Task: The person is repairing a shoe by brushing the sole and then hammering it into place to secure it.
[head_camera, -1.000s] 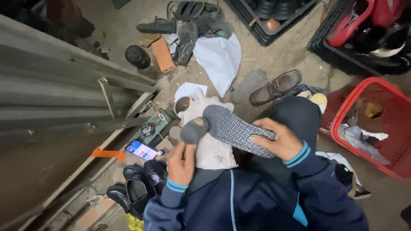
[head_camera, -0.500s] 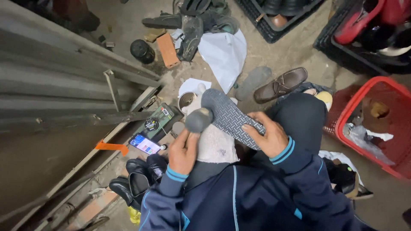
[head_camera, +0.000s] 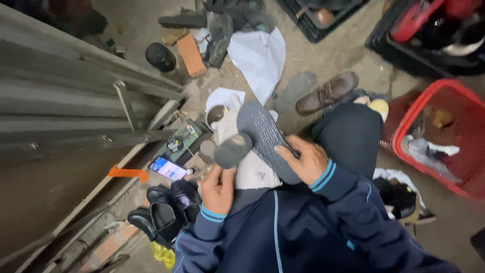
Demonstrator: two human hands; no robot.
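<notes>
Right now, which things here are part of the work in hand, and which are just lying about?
In hand:
left hand on grey pad
right hand holding shoe sole
white cloth on lap

Lying about:
brown shoe
black shoes
phone
red basket

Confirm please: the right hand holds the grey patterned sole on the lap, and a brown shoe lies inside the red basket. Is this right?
Not quite. In the head view the brown shoe lies on the ground, outside the red basket. The right hand does hold the grey patterned sole on the lap.
</notes>
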